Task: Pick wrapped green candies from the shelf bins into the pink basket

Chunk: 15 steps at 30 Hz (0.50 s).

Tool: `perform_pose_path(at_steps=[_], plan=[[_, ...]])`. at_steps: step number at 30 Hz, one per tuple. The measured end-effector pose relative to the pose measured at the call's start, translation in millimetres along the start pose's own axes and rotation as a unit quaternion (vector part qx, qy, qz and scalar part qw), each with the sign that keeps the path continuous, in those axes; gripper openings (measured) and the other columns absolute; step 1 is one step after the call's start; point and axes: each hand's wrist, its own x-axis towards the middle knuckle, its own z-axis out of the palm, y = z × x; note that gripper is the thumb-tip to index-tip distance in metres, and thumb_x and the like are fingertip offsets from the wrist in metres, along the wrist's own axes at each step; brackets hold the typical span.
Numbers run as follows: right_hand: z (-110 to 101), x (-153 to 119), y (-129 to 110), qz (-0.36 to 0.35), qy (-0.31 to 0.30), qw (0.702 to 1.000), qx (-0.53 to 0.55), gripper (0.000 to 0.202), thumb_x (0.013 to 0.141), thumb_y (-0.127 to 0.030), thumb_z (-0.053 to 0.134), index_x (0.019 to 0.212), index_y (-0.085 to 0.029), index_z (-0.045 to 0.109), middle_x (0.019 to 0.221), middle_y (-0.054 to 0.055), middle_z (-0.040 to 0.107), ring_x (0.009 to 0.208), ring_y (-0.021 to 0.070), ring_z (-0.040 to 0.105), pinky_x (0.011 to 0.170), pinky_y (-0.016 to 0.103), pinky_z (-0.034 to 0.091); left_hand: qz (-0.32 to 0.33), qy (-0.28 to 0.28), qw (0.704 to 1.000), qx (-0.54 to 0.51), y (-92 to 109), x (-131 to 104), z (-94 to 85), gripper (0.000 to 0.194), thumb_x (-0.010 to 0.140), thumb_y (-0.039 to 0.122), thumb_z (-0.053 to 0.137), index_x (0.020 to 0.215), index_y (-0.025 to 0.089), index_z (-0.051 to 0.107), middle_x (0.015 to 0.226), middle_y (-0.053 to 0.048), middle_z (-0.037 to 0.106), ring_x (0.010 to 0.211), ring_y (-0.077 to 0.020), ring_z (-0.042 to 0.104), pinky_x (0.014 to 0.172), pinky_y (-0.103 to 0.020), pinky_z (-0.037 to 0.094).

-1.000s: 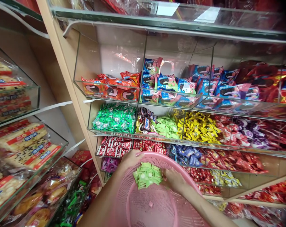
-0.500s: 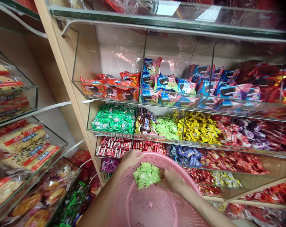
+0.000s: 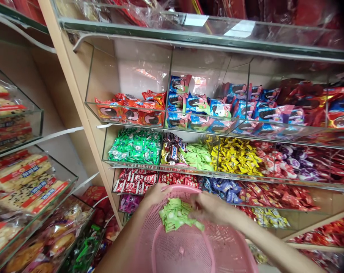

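Observation:
A pink mesh basket [image 3: 183, 242] is tilted below the shelves, its mouth facing me. Light green packets [image 3: 176, 214] lie in a loose heap on its upper inner side. My left hand [image 3: 157, 193] is closed over the basket's upper left rim, its fingertips partly hidden. Over the basket, just right of the heap, my right hand [image 3: 204, 204] is blurred, and whether its fingers hold anything does not show. Above the rim, more light green packets [image 3: 198, 155] fill a glass bin beside dark brown bars [image 3: 174, 151].
Green packets [image 3: 134, 146] and yellow packets [image 3: 237, 157] share the bin row. Glass shelf edges [image 3: 189, 170] run across above the basket. A wooden upright [image 3: 80, 125] stands at left, with bread packs [image 3: 29, 182] on shelves beyond it.
My right hand has risen slightly above the heap. The green packets are more spread out, some further right and lower. The view has shifted slightly.

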Motion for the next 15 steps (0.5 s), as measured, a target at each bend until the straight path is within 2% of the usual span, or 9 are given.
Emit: perform_pose_path(at_steps=[1,4,6,8,11,15], plan=[[-22,-1,-6,-0.008,0.018,1.000,0.006,0.022,0.077,-0.039,0.062,0.071,-0.019,0.060,0.067,0.001,0.059,0.060,0.0132,0.050,0.052,0.024,0.030,0.005,0.003,1.000,0.000,-1,0,0.3,0.052,0.080,0.065,0.039,0.074,0.019,0.061,0.067,0.003,0.059,0.059,-0.0096,0.046,0.053,-0.020,0.024],[-77,4,-11,-0.010,0.134,0.990,-0.046,0.021,0.087,-0.033,0.048,0.078,-0.018,0.061,0.067,0.002,0.060,0.060,0.0130,0.051,0.055,0.024,0.032,0.012,0.006,1.000,0.001,-5,0,0.8,0.049,0.081,0.063,0.039,0.072,0.018,0.059,0.063,0.003,0.055,0.058,-0.0094,0.045,0.053,-0.020,0.024],[-100,17,-4,0.024,0.202,0.972,-0.121,0.018,0.088,-0.022,0.044,0.089,-0.017,0.061,0.075,0.005,0.064,0.066,0.0150,0.056,0.060,0.025,0.036,0.005,0.010,1.000,-0.001,-7,-2,0.6,0.048,0.081,0.061,0.040,0.071,0.018,0.058,0.062,0.004,0.053,0.057,-0.0092,0.044,0.053,-0.020,0.023],[-113,37,7,0.067,0.239,0.948,-0.198,0.025,0.086,-0.011,0.040,0.101,-0.015,0.059,0.090,0.010,0.065,0.080,0.0180,0.061,0.067,0.026,0.040,0.001,0.013,1.000,-0.006,-7,-3,0.2,0.047,0.081,0.061,0.040,0.070,0.018,0.057,0.061,0.004,0.052,0.057,-0.0092,0.043,0.053,-0.020,0.023],[-122,72,23,0.120,0.225,0.930,-0.266,0.037,0.084,-0.003,0.035,0.114,-0.011,0.054,0.111,0.018,0.061,0.098,0.0231,0.060,0.078,0.029,0.042,-0.001,0.013,1.000,-0.014,-6,-6,-0.2,0.047,0.081,0.061,0.040,0.071,0.018,0.057,0.061,0.004,0.051,0.057,-0.0094,0.043,0.053,-0.020,0.022],[-128,113,33,0.171,0.153,0.943,-0.239,0.042,0.086,-0.007,0.038,0.126,-0.009,0.049,0.116,0.022,0.059,0.109,0.0268,0.056,0.087,0.034,0.043,-0.012,0.016,1.000,-0.017,-3,-10,-1.6,0.047,0.081,0.061,0.041,0.072,0.019,0.059,0.062,0.003,0.053,0.058,-0.0102,0.044,0.054,-0.020,0.023]])
